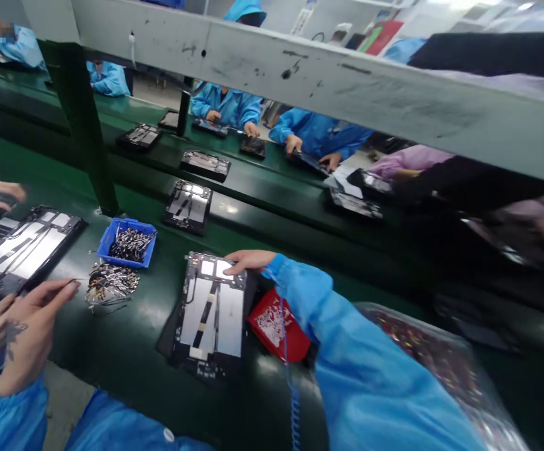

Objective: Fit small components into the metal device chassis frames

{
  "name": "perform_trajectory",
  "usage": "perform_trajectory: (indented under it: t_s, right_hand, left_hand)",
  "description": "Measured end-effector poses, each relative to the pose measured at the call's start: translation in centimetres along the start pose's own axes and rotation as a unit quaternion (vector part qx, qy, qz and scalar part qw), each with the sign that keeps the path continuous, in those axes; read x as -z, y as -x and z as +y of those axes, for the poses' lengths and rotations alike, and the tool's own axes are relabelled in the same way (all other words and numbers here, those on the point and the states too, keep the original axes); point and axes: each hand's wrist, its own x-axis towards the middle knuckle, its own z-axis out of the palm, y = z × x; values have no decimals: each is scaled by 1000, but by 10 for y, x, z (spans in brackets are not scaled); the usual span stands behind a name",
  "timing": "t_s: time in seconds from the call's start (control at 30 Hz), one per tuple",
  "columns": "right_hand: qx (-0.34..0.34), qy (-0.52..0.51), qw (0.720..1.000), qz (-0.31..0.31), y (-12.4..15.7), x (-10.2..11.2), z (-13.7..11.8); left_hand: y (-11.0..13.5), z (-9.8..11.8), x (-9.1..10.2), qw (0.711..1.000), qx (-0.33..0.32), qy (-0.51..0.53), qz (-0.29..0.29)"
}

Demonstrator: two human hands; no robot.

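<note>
Blue sleeve [370, 369] runs from 5 o'clock to the right hand [248, 260], open and lying flat on the top edge of an opened tablet [210, 319] at 6 o'clock. Red pouch [274, 326] sits just beside it, blue bin [133, 224] at 9 o'clock; the left hand can't be picked out.

Green conveyor bench [112, 369] seen from the near side, with a second belt [272, 181] beyond it. A blue plastic bin [126, 245] on the bench holds a tangle of small metal-tipped cables [131, 245]. Open tablet housings [188, 207] lie in a row along the far belt. A scuffed pale crossbeam [300, 81] spans the view on a dark green post [80, 125]. Beyond, workers in blue smocks [321, 133] handle similar units. A red pad [276, 326] with white flecks lies at the bench edge, beside a clear plastic bag [422, 357] of speckled dark contents.
</note>
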Motion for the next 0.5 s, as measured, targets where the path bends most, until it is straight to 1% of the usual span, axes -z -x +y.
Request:
perform_trajectory:
  t_s: [0.07, 0.1, 0.2, 0.27, 0.33, 0.37, 0.43, 0.47, 0.5]
  right_hand:
    - [-12, 18, 999, 32, -13, -3, 1]
    - [-16, 23, 998, 49, -18, -4, 1]
    - [-7, 40, 992, 121, -25, -8, 0]
    - [15, 41, 982, 185, -17, -10, -1]
    - [41, 37, 964, 259, 9, -14, 2]
    - [52, 34, 954, 294, 29, -18, 5]
    - [83, 22, 929, 361, 82, -33, 21]
    - [100, 14, 915, 391, 111, -45, 34]
    - [142, -6, 894, 425, 139, -60, 51]
  left_hand:
    - [13, 0, -13, 988, 82, 112, -67]
    - [20, -1, -21, 981, 107, 134, -92]
    - [39, 0, -47, 960, 158, 150, -177]
    - [49, 3, -63, 943, 182, 148, -237]
    - [57, 8, -78, 925, 199, 137, -294]
    - [61, 10, -85, 916, 203, 130, -320]
    - [66, 13, -96, 903, 210, 116, -356]
    - [68, 13, -101, 899, 214, 111, -365]
    - [70, 14, -106, 897, 217, 107, -370]
